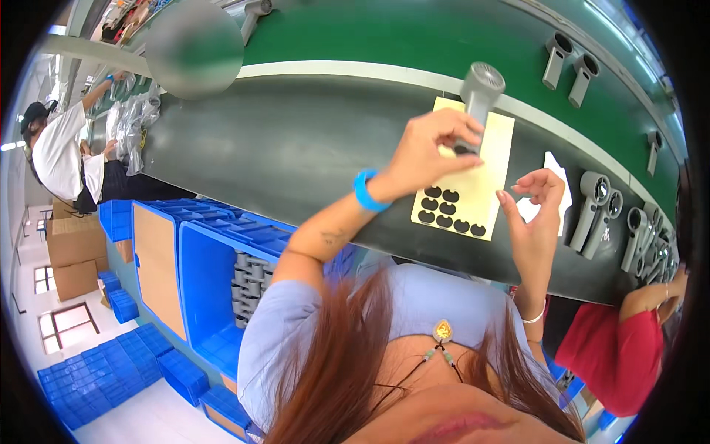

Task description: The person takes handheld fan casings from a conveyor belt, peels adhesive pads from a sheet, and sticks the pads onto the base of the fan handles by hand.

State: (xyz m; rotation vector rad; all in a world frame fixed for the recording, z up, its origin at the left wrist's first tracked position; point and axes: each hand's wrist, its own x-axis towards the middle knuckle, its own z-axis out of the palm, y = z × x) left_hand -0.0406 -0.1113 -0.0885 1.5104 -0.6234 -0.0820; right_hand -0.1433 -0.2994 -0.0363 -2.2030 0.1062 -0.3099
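Observation:
My left hand [436, 144] is closed around the lower handle of a grey handheld fan [481, 92], whose round grilled head points away from me. The fan is held above a pale yellow sheet [488, 170] lying on the dark bench. Several black round stickers [444, 220] remain in rows on the sheet's near part. Something dark shows by my left fingertips; it is too small to make out. To the right of the sheet is my right hand [536, 211], thumb and index finger apart, with nothing visible between them. White paper [556, 181] lies partly behind that hand.
Grey fans [592, 211] lie at the bench's right, and more [558, 59] rest on the green conveyor [384, 33]. Blue crates [211, 266] stand at lower left. A person in white [63, 155] works at far left; a person in red [614, 355] is at right.

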